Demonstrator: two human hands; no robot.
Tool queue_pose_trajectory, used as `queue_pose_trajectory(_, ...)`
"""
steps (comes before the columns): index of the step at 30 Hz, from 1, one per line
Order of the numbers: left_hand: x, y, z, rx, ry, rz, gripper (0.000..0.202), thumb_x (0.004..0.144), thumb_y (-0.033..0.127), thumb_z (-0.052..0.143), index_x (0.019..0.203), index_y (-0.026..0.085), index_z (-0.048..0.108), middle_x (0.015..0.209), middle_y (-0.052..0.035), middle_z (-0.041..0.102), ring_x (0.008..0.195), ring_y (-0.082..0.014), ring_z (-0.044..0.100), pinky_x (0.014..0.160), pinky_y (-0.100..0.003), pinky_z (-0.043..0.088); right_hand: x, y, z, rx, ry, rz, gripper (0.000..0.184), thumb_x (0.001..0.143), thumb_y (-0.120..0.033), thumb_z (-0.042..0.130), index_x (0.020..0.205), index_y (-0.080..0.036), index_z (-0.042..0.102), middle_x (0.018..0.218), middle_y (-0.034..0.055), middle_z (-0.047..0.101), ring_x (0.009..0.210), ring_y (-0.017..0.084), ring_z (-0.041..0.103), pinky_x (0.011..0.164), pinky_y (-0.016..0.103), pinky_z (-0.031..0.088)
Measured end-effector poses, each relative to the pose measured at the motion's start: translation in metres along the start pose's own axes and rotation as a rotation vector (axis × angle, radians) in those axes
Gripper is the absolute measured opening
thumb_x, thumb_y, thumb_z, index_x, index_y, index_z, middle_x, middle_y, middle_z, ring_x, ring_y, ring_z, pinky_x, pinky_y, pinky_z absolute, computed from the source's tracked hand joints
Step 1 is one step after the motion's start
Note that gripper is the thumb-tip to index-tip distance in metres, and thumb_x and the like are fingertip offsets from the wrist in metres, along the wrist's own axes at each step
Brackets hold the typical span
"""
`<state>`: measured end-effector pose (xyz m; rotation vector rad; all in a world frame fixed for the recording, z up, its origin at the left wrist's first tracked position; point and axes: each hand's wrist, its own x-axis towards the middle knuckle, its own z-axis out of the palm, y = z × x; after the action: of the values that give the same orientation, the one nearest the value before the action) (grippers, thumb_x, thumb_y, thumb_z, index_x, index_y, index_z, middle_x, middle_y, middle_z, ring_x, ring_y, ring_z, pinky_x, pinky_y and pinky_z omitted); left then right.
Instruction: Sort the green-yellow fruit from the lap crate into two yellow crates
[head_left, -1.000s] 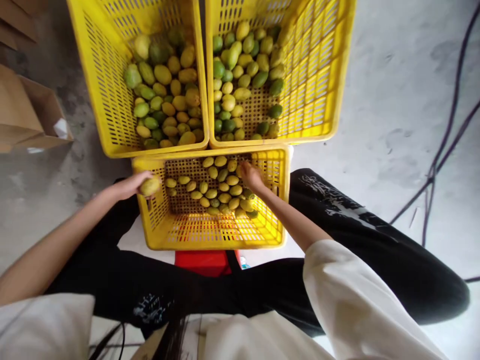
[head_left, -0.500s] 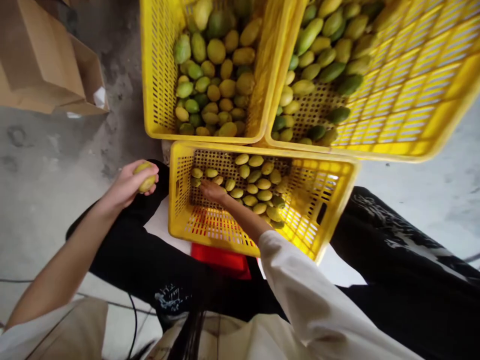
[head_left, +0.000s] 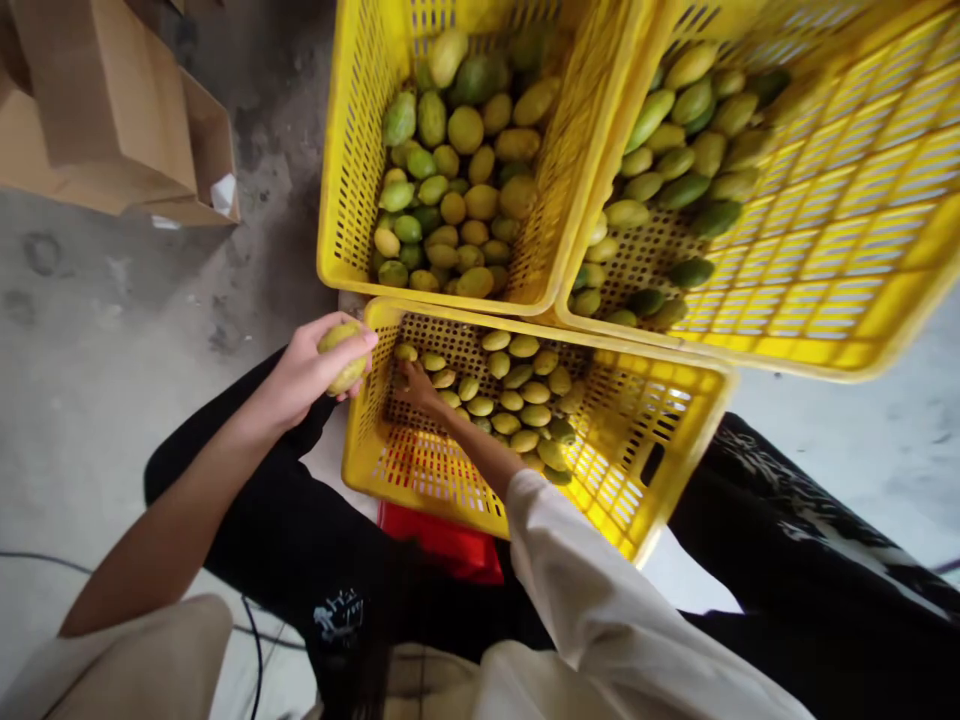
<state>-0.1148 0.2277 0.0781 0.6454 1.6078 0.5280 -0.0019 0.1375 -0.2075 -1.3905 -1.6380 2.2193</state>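
My left hand (head_left: 319, 368) is wrapped round a yellow-green lemon (head_left: 343, 358), just outside the left end of the nearest yellow crate (head_left: 442, 508). Inside that crate, at its left end, my right hand (head_left: 417, 388) reaches down with fingers curled round a lemon, mostly hidden under them. A single lemon (head_left: 406, 352) lies just beyond its fingertips. More lemons (head_left: 512, 400) lie loosely in one layer to the right of the hand, on the perforated crate floor.
Two more yellow crates stand behind: the left one (head_left: 324, 250) holds a pile of green and yellow lemons, the right one (head_left: 787, 362) has them heaped on its left side. Cardboard boxes (head_left: 112, 100) stand at far left. Something red (head_left: 442, 545) shows below the near crate.
My left hand has moved right with its lemon, closer to the near crate. The right hand has closed over a lemon at the crate's left end. The whole view has shifted slightly.
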Motion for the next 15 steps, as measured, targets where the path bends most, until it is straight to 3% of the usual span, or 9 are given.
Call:
queue_pose_trajectory(2, 0.001, -0.001, 0.003, -0.020, -0.013, -0.012, 0.026, 0.082, 0.035, 0.080, 0.080, 0.019, 0.059, 0.060, -0.0002, 0.063, 0.039, -0.0102, 0.053, 0.036, -0.020, 0.032, -0.021, -0.007, -0.018, 0.127, 0.074, 0.079, 0.042, 0.089, -0.018, 0.055, 0.130, -0.028, 0.051, 0.134, 0.0070, 0.061, 0.127, 0.026, 0.057, 0.108, 0.042, 0.049)
queue_pose_trajectory(4, 0.004, 0.000, 0.006, -0.052, -0.014, 0.007, 0.025, 0.086, 0.037, 0.076, 0.081, 0.020, 0.058, 0.060, 0.0004, 0.063, 0.038, -0.0106, 0.052, 0.036, -0.021, 0.031, -0.047, -0.022, -0.038, 0.345, 0.059, 0.095, 0.037, 0.088, -0.019, 0.053, 0.124, -0.028, 0.051, 0.120, 0.0032, 0.066, 0.111, 0.021, 0.062, 0.096, 0.034, 0.053)
queue_pose_trajectory(8, 0.007, 0.010, 0.022, -0.131, -0.035, 0.060, 0.019, 0.090, 0.032, 0.068, 0.081, 0.021, 0.055, 0.065, 0.0003, 0.065, 0.046, -0.0131, 0.059, 0.039, -0.021, 0.036, -0.110, -0.062, -0.088, 0.781, -0.014, -0.081, 0.041, 0.077, -0.018, 0.061, 0.116, -0.027, 0.052, 0.109, 0.0000, 0.065, 0.084, 0.013, 0.060, 0.081, 0.026, 0.054)
queue_pose_trajectory(11, 0.006, 0.020, 0.040, -0.183, -0.076, 0.095, 0.013, 0.091, 0.027, 0.065, 0.082, 0.021, 0.058, 0.075, -0.0002, 0.067, 0.057, -0.0145, 0.066, 0.043, -0.021, 0.042, -0.160, -0.092, -0.125, 0.885, -0.025, -0.178, 0.044, 0.075, -0.022, 0.069, 0.116, -0.028, 0.053, 0.098, -0.0020, 0.064, 0.081, 0.014, 0.061, 0.078, 0.027, 0.054)
queue_pose_trajectory(15, 0.001, 0.027, 0.065, -0.226, -0.155, 0.082, 0.013, 0.092, 0.032, 0.066, 0.088, 0.021, 0.063, 0.083, -0.0014, 0.068, 0.069, -0.0161, 0.070, 0.053, -0.023, 0.051, -0.229, -0.122, -0.155, 0.888, 0.138, -0.197, 0.047, 0.074, -0.029, 0.080, 0.113, -0.028, 0.054, 0.095, -0.0016, 0.066, 0.083, 0.015, 0.064, 0.076, 0.028, 0.056)
